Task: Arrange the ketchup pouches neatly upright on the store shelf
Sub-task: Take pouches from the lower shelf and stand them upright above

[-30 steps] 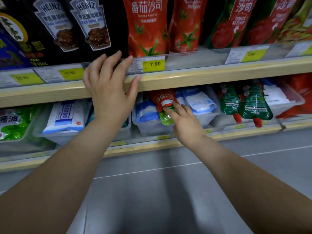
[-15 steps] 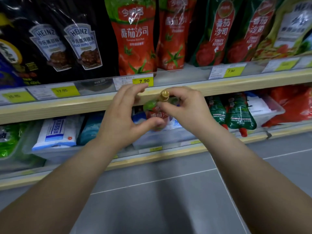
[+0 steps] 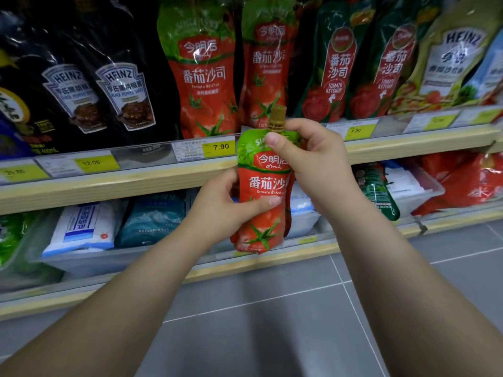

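A red-and-green ketchup pouch (image 3: 262,186) with a gold cap is held upright in front of the upper shelf edge (image 3: 109,183). My left hand (image 3: 223,205) grips its lower body, thumb across the front. My right hand (image 3: 313,156) pinches its green top just under the cap. Two matching ketchup pouches (image 3: 202,77) (image 3: 266,69) stand upright on the upper shelf behind a 7.90 price tag (image 3: 219,147). Two darker green-and-red ketchup pouches (image 3: 334,69) stand to their right.
Black Heinz pepper sauce pouches (image 3: 73,96) fill the upper shelf's left; a pale Heinz pouch (image 3: 449,58) stands at the right. The lower shelf holds clear bins of white and blue bags (image 3: 84,227), green pouches (image 3: 378,191) and red packs (image 3: 468,180). Grey tiled floor lies below.
My right hand pulled the pouch out of the lower-shelf bin. Both hands then raised it and turned it upright in front of the upper shelf.
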Available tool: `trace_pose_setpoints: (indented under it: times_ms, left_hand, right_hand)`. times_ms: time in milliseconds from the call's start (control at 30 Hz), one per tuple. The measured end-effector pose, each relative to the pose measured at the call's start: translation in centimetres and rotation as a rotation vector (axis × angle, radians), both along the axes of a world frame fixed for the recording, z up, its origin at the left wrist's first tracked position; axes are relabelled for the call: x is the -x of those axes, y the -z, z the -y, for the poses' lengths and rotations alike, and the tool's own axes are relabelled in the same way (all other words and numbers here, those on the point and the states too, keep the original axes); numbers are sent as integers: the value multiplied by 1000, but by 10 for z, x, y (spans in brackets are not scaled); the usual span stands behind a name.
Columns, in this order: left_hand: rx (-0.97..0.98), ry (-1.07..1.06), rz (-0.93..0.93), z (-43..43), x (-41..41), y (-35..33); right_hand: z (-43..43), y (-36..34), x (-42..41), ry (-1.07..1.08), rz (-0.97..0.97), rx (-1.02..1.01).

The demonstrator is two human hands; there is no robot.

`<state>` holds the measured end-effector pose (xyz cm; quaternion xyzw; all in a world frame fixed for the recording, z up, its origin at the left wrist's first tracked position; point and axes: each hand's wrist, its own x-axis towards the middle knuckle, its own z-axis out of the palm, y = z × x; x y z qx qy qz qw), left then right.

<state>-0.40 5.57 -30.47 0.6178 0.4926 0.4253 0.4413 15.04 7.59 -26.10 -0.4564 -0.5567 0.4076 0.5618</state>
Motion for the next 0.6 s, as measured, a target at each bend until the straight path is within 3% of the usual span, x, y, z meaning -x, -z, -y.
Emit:
trace_pose_setpoints:
  times_ms: [133, 300, 467, 600]
  left_hand:
    - [-41, -65, 169, -9, -8, -13]
    - [-187, -121, 271, -28, -19, -46]
    - [-367, -93, 207, -32, -30, -66]
    - [-596, -303, 5, -33, -26, -62]
  right_hand:
    - [2, 3, -12, -172, -29, 63]
    - [1, 10, -24, -250, 116, 153]
    - [-4, 2, -25, -87, 50, 23]
    - [-14, -15, -26, 3, 14, -67]
